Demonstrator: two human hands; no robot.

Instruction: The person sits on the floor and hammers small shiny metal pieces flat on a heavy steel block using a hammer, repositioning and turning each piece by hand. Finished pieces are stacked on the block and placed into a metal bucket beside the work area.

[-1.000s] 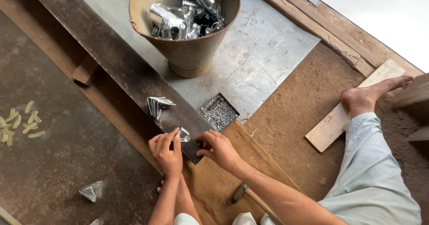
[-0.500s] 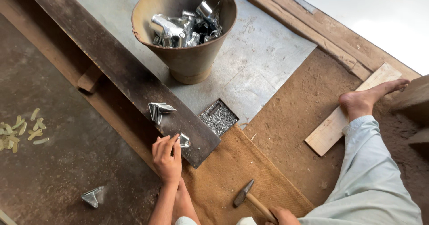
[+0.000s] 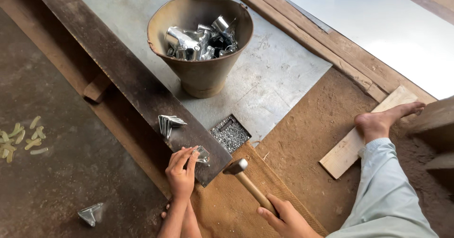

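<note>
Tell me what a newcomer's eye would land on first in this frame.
Most striking is the battered metal bucket at top centre, full of shiny metal pieces. Below it, the left hand pins a small folded metal piece to the dark iron bar, while the right hand grips a hammer over the burlap mat.

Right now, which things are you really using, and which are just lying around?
In use:
left hand pinning a small metal piece on the dark beam
right hand with its grip on the hammer

Lying about:
bucket of metal bits
tray of nails
wooden plank
</note>
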